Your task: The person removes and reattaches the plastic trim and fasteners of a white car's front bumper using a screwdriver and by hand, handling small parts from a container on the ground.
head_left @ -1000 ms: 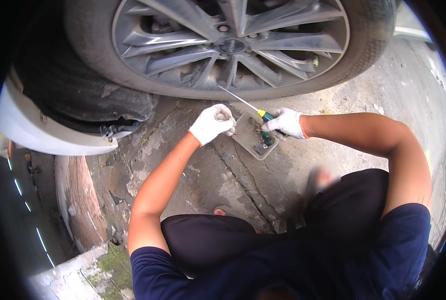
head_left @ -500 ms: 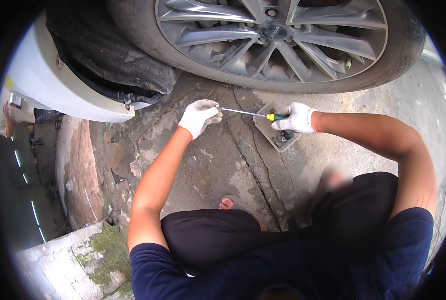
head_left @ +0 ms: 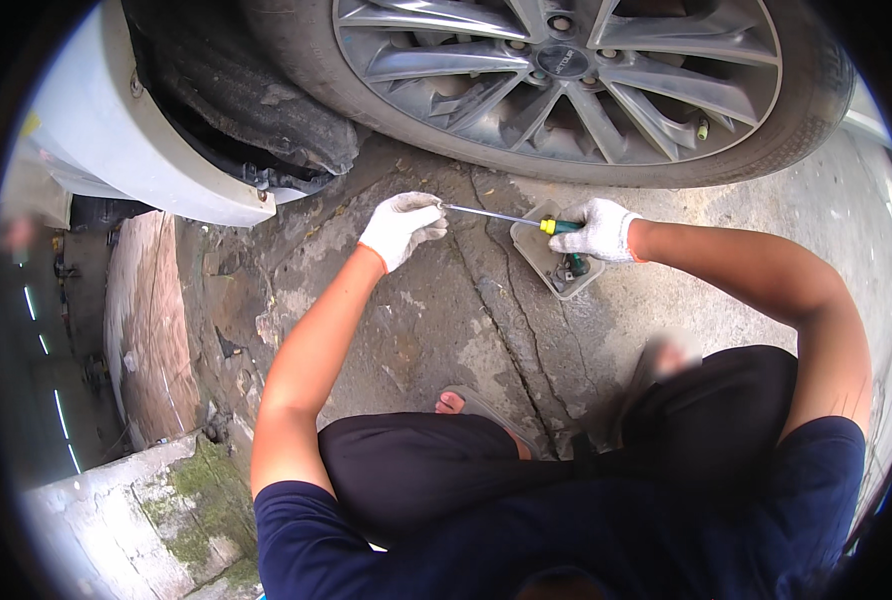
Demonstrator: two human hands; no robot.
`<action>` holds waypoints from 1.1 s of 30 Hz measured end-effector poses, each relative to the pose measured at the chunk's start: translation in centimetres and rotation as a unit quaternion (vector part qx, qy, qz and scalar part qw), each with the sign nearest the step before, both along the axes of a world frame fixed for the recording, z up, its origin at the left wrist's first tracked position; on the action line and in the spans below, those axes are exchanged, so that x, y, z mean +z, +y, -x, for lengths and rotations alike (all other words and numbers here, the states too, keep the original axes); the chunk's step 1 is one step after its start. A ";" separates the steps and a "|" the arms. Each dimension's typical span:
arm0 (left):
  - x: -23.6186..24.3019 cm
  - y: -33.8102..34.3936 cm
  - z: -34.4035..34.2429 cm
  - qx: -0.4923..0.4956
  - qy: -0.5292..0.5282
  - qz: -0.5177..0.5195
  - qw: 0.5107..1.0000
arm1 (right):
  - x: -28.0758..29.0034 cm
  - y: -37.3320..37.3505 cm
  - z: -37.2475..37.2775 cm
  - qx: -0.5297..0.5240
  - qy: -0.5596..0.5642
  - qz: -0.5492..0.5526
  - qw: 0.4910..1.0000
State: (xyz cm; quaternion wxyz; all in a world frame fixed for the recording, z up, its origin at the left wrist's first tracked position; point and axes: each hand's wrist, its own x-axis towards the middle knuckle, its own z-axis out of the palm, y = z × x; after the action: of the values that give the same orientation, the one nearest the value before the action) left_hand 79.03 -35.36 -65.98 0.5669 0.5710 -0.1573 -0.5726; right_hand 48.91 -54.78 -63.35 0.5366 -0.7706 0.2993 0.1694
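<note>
Fingers of the right hand (head_left: 600,232), in a white glove, are wrapped tight around the green handle of a screwdriver (head_left: 548,227) with a yellow ring. Its thin metal rod points left, with the tip at the left hand (head_left: 402,232). That hand has a white glove too, and its fingers curl in by the tip, but I cannot tell if they pinch it. Under the right hand, a see-through tray (head_left: 567,296) sits on the cracked ground (head_left: 416,330), with a green tool (head_left: 577,265) inside. Past the hands is a big car wheel (head_left: 606,110).
</note>
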 end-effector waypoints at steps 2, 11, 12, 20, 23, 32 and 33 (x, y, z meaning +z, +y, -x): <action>0.1 0.1 -0.1 0.002 0.007 -0.009 1.000 | 0.0 -0.1 0.0 0.003 -0.005 0.002 1.000; 0.9 -0.5 -0.2 -0.044 -0.016 -0.070 0.996 | 1.1 -1.1 0.2 0.101 -0.029 0.218 0.970; 1.0 -0.6 -0.2 -0.058 -0.016 -0.083 0.995 | 1.7 -1.1 0.1 0.116 -0.031 0.257 0.959; 6.6 -0.6 -0.1 0.056 0.083 0.012 0.995 | 11.1 -4.3 -2.9 0.136 -0.034 0.214 0.967; 11.8 0.6 0.3 0.089 0.050 0.048 0.994 | 16.7 -6.2 -5.0 0.182 -0.055 0.182 0.965; 23.5 6.1 6.7 0.272 -0.125 0.285 0.911 | 23.0 -5.6 -7.0 -0.023 -0.328 -0.067 0.942; 24.5 4.9 7.3 0.299 -0.162 0.311 0.887 | 21.7 -5.2 -6.8 -0.079 -0.402 -0.143 0.901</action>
State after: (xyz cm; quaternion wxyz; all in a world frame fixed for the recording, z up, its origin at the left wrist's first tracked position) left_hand 71.74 -30.48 -41.52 0.8265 0.4702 -0.2391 -0.1967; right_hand 55.73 -59.94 -41.64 0.7275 -0.6619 0.0901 -0.1569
